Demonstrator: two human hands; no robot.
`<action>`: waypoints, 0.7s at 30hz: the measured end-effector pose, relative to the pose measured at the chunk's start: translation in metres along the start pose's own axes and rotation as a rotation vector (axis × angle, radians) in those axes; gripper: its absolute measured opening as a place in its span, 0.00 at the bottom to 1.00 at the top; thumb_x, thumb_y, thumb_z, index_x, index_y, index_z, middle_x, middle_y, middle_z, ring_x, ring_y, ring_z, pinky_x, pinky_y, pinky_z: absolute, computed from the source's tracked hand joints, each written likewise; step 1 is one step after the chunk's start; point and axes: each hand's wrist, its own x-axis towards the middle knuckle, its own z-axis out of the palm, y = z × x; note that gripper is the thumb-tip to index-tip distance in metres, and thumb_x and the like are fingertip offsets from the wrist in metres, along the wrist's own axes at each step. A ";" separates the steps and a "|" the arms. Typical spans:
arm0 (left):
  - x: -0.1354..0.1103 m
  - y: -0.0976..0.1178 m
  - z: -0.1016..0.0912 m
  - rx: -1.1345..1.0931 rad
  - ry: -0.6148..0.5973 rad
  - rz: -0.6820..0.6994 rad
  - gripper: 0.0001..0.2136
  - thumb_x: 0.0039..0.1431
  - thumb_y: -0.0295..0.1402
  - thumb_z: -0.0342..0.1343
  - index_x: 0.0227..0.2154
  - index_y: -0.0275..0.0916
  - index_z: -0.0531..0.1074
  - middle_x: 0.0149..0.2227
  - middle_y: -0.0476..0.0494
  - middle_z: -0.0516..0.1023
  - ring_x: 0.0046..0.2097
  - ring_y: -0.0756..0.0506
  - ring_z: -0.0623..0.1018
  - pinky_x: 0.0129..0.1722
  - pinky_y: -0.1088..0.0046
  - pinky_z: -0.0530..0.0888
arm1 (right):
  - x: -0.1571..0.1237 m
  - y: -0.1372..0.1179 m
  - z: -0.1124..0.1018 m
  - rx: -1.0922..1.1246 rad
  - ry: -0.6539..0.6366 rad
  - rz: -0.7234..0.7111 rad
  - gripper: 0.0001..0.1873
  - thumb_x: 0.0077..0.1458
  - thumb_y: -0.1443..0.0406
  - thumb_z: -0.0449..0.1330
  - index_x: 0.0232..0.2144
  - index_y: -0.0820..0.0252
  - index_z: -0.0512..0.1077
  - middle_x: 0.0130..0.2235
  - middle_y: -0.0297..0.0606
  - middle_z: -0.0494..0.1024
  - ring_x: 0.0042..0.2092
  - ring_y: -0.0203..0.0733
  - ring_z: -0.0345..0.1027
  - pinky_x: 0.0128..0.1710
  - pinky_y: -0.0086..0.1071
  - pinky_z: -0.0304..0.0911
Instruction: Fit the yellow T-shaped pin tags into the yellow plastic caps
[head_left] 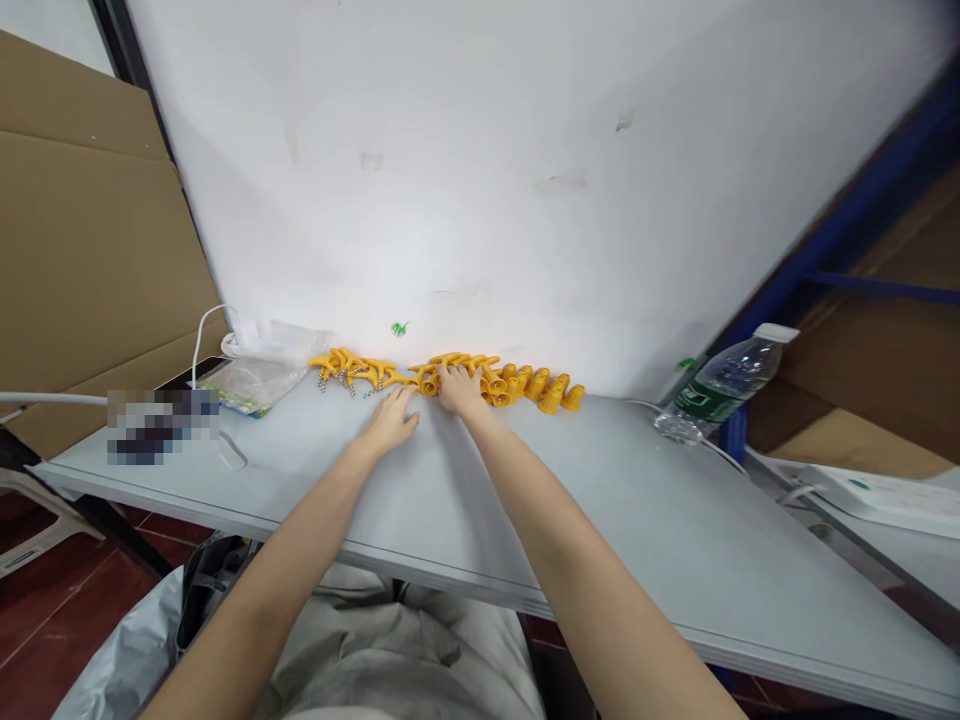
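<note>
one grey tbl (615, 520) w/ yellow pcs (517, 384), wht wall (480, 180) behind

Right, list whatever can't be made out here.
Head view: yellow parts under the right hand, covered by it.
Head view: lettering on the bottle, too small.
Head view: item at far left, pixelated.
Head view: end of the left cable, cut off by the left edge.
</note>
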 end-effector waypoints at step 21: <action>-0.002 0.001 0.003 -0.020 -0.044 -0.012 0.21 0.56 0.26 0.53 0.54 0.39 0.67 0.52 0.38 0.74 0.52 0.42 0.75 0.56 0.59 0.72 | -0.063 0.176 0.020 0.278 0.258 0.390 0.28 0.59 0.63 0.50 0.62 0.57 0.61 0.62 0.53 0.65 0.65 0.61 0.52 0.58 0.72 0.41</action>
